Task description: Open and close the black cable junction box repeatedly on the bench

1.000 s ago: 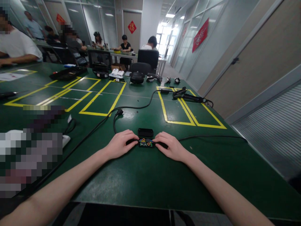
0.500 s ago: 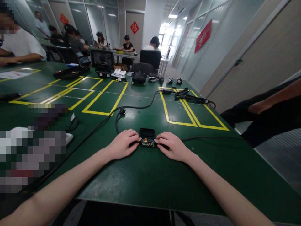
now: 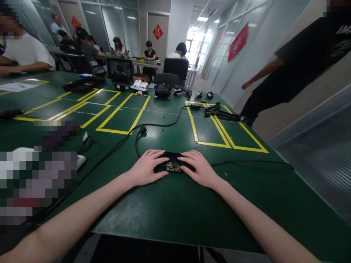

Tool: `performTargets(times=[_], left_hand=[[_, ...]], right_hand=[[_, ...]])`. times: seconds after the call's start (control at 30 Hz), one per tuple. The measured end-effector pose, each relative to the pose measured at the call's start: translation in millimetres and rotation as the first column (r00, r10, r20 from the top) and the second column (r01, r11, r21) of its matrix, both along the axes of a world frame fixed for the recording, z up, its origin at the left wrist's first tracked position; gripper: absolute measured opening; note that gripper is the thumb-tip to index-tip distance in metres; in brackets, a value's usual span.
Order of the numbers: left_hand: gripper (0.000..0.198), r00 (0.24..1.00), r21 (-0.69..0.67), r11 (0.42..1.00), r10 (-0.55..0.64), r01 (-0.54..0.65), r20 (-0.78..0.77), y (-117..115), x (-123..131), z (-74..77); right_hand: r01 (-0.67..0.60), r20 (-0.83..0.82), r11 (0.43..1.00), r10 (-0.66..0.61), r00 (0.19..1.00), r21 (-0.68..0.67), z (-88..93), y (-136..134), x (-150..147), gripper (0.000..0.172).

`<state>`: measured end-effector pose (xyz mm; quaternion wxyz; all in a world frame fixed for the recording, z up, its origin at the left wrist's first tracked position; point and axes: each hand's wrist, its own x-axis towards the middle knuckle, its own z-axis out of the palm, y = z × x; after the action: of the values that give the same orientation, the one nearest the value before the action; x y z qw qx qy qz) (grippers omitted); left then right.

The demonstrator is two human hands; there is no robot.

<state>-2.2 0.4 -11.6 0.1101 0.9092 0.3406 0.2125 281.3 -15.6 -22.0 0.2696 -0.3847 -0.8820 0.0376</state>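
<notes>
A small black case (image 3: 173, 171) lies on the green table between my hands, holding a circuit board (image 3: 170, 167) with copper-coloured coils. Just beyond it is a black cover (image 3: 172, 155), its ends partly hidden by my fingers. My left hand (image 3: 149, 168) has its fingers spread at the left ends of case and cover. At the right ends, my right hand (image 3: 199, 168) is spread the same way, fingertips at the edges. Whether the fingertips press on the cover is hard to tell. A black cable (image 3: 246, 160) runs off to the right from behind my right hand.
A plug (image 3: 142, 129) on a black cord lies beyond my left hand. A long cable (image 3: 112, 148) crosses the table (image 3: 153, 212). Yellow tape outlines (image 3: 214, 145) mark its surface. A black tool-like item (image 3: 225, 114) lies at right. A person (image 3: 296, 69) stands beyond the right edge.
Both hands have let go of the case's ends; their fingers have spread and reached forward to the cover's ends. The person at right has moved farther away along the table.
</notes>
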Motion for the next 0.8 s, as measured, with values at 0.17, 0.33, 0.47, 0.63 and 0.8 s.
performTargets(times=[0.17, 0.33, 0.47, 0.63, 0.8], left_hand=[[0.046, 0.995, 0.016, 0.999, -0.033, 0.032, 0.091, -0.2, -3.0, -3.3], [0.056, 0.991, -0.016, 0.998, -0.052, 0.055, 0.127, -2.5, -2.8, -1.6], [0.08, 0.985, -0.071, 0.996, -0.043, 0.056, 0.166, -5.3, -1.5, 2.5], [0.087, 0.977, -0.116, 0.992, -0.032, 0.058, 0.211, -6.4, -0.7, 0.8], [0.087, 0.974, -0.138, 0.988, -0.032, 0.064, 0.224, -5.0, -0.9, -3.7]], right_hand=[[-0.018, -0.145, 0.999, 0.012, 0.989, -0.038, 2.5, -2.4, 0.2, 0.025], [-0.06, -0.258, 0.993, 0.033, 0.966, -0.099, 4.8, -4.2, -2.0, 0.02], [-0.052, -0.31, 0.995, 0.022, 0.951, -0.087, 4.2, -3.2, -3.4, 0.019], [-0.013, -0.329, 0.996, -0.016, 0.944, -0.085, 3.0, -2.1, -5.1, 0.016], [0.005, -0.336, 0.997, -0.031, 0.942, -0.077, 2.4, -1.9, -8.0, 0.015]])
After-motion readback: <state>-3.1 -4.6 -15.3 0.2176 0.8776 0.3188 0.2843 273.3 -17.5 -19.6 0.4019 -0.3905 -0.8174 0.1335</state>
